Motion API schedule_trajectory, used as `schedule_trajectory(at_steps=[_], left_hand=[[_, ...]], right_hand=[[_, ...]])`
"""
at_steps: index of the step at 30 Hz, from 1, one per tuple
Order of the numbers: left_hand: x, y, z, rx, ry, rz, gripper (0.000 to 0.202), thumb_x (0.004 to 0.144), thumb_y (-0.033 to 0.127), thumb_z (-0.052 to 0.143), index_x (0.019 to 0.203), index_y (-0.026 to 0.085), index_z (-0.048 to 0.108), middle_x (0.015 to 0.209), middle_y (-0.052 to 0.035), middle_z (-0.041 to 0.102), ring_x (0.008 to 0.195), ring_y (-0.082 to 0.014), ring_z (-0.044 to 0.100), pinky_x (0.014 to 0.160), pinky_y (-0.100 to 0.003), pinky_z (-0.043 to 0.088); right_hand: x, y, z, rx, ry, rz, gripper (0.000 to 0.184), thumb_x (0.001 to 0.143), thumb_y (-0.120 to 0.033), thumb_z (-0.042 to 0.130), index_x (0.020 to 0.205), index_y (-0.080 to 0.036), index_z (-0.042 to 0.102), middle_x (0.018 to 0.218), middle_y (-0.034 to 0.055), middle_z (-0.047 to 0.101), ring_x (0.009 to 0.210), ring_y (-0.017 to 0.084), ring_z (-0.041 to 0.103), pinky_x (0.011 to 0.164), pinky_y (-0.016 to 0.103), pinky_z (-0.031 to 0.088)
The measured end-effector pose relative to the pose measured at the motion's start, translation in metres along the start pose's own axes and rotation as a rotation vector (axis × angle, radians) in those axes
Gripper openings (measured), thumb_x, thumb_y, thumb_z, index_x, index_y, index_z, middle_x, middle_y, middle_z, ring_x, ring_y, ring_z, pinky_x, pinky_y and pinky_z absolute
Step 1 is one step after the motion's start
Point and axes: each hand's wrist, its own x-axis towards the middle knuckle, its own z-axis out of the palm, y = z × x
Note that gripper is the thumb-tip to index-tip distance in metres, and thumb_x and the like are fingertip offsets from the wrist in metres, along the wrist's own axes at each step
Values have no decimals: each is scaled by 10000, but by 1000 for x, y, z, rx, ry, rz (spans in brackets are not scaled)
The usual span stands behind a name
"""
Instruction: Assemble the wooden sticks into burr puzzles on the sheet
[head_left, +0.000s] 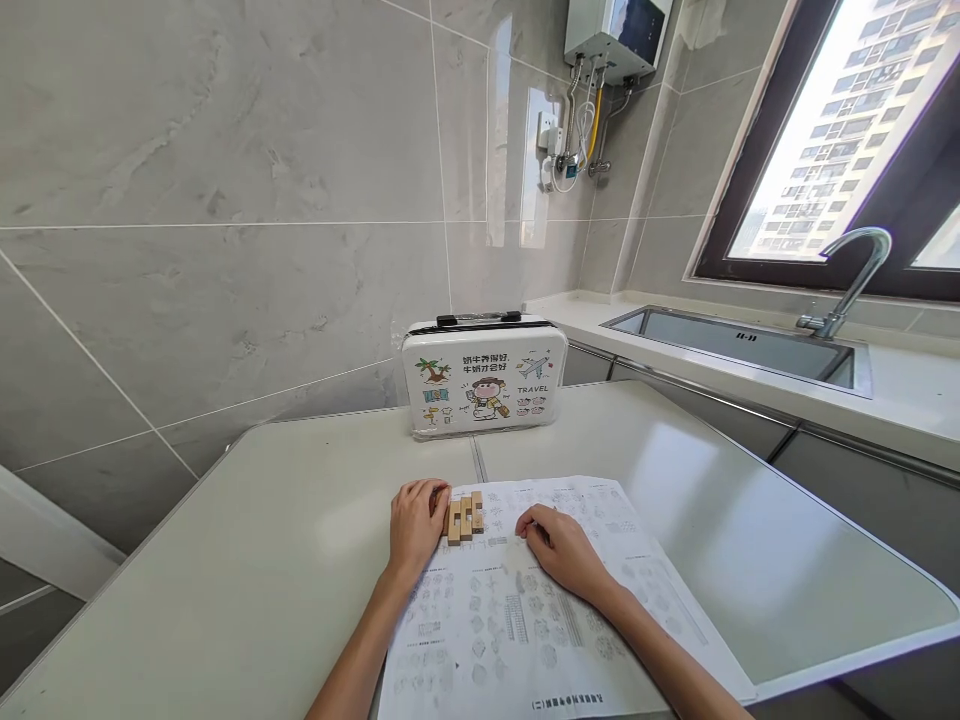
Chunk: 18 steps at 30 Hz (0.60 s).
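Observation:
Several notched wooden puzzle pieces (466, 519) stand side by side in a small row on a large printed sheet (502, 590). My left hand (417, 522) is curled against the left end of the row, its fingertips partly hidden behind the wood. To the right of the pieces, my right hand (561, 545) rests on the sheet with its fingers bent in and pressed together. Whatever those fingers hold, if anything, is hidden. The sheet carries rows of small diagrams, with its heading upside down near me.
A white cartoon-printed case (484, 385) with a black handle stands at the table's back edge. The white table (247, 560) has a seam behind the sheet. A counter with a sink (750, 345) and faucet (855, 285) runs along the right, under a window.

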Motion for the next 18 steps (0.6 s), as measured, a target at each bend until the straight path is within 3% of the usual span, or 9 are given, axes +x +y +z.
schedule_trajectory(at_steps=[9,18], left_hand=[[-6,0,-14,-12,-44,-24,299,1032,448,488,1054,269,725,1137,-44,771,1167,-308,627,1025,-506,481],[-51,1,-43,-107,-137,43,305,1018,492,525,1184,294,689,1245,-45,721,1260,-289,606,1043,-466,539]], right_hand=[[3,2,-1,19,9,24,246,937,-181,448,903,-248,682,859,9,729,712,196,606,667,314,417],[4,3,-2,29,9,47,235,935,-178,462,903,-250,684,872,6,733,727,193,604,687,317,427]])
